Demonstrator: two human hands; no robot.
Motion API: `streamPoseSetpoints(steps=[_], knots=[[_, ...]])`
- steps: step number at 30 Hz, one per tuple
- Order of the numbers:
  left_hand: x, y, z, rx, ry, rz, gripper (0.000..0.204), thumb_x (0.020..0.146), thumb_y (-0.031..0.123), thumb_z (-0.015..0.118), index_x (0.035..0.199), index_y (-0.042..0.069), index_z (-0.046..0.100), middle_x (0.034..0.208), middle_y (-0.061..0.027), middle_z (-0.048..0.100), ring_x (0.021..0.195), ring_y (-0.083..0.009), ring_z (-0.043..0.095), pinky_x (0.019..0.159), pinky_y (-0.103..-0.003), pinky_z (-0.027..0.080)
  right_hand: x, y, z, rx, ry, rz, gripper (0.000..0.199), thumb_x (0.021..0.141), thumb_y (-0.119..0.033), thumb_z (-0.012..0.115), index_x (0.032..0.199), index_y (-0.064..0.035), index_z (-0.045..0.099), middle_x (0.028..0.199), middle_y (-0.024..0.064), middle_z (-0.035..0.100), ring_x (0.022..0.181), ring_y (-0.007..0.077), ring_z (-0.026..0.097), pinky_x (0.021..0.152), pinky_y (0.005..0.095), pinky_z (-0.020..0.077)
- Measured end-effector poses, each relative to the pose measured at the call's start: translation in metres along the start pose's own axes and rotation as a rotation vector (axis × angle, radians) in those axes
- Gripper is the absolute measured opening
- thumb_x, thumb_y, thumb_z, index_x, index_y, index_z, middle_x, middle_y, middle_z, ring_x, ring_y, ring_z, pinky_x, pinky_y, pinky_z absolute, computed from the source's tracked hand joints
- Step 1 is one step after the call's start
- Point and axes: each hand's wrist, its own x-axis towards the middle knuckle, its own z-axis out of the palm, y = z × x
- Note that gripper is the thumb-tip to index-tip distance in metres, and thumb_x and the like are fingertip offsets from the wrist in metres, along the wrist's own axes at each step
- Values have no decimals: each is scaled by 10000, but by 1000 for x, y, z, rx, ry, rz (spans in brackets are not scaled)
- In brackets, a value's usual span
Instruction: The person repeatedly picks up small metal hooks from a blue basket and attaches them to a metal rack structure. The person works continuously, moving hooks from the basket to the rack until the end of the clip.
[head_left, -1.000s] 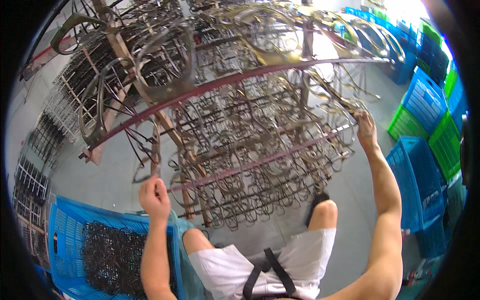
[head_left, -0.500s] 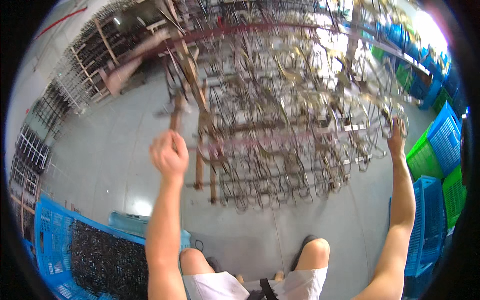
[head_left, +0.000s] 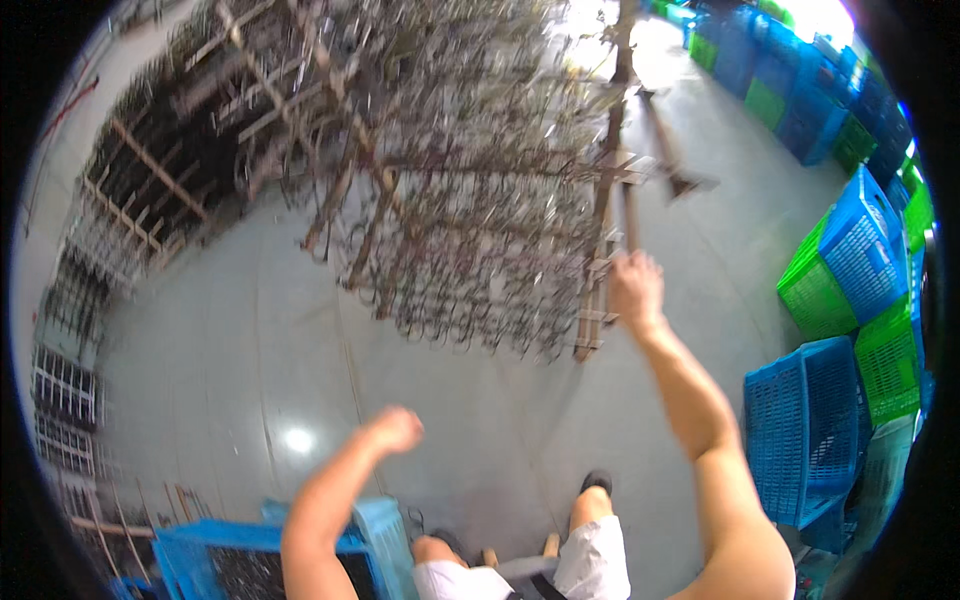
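Note:
A large metal rack, hung with rows of curved metal pieces, fills the upper middle of the head view. It is blurred by motion. My right hand is closed around a narrow brownish bar at the rack's right side, just beside its upright post. My left hand is held low over the floor, apart from the rack. Its fingers are smeared, and nothing shows in it.
Blue crates and green crates line the right side. At lower left, a blue crate holds dark pieces. More loaded racks stand at far left. Grey floor lies between.
My left hand has let go of the rack's left bar and drawn back toward me. The rack has turned and shifted left and away. My right hand has moved left, onto a bar.

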Motion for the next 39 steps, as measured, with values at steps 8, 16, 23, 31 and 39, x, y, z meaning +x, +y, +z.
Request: streamPoseSetpoints(steps=[8, 16, 23, 31, 39], knots=[[-121, 245, -262, -520, 689, 769, 127, 870, 145, 547, 905, 42, 612, 955, -92, 634, 892, -275, 595, 759, -349, 491, 77, -119, -8, 765, -837, 76, 538, 766, -261, 594, 1257, -114, 427, 1117, 224, 535, 1029, 385, 545, 856, 450, 471], [-18, 119, -424, -432, 1446, 255, 92, 857, 47, 492, 918, 1, 543, 932, -160, 568, 896, -317, 551, 793, -387, 450, 145, -75, -24, 934, -790, 36, 354, 750, -179, 602, 1075, -43, 564, 981, 211, 579, 969, 382, 549, 812, 451, 469], [132, -28, -478, -392, 901, -617, 532, 921, 410, 330, 875, -12, 649, 894, -237, 635, 880, -385, 606, 810, -462, 470, 492, 86, -87, 604, 504, -10, 276, 815, -86, 578, 1073, -11, 513, 998, 195, 530, 939, 374, 510, 780, 440, 430], [177, -63, -491, -193, 1098, -714, 485, 862, 342, 420, 642, -19, 658, 670, -250, 615, 639, -421, 612, 644, -506, 493, 600, 151, -57, 429, 730, -448, 60, 695, -115, 524, 639, -120, 544, 542, 27, 493, 450, 189, 486, 447, 304, 372], [230, -44, -561, -247, 1012, -796, 517, 875, 320, 369, 614, -35, 639, 661, -252, 605, 668, -432, 597, 684, -517, 458, 696, 192, 5, 510, 673, -504, 51, 547, -101, 488, 584, -136, 478, 508, -2, 430, 396, 156, 382, 406, 301, 332]])
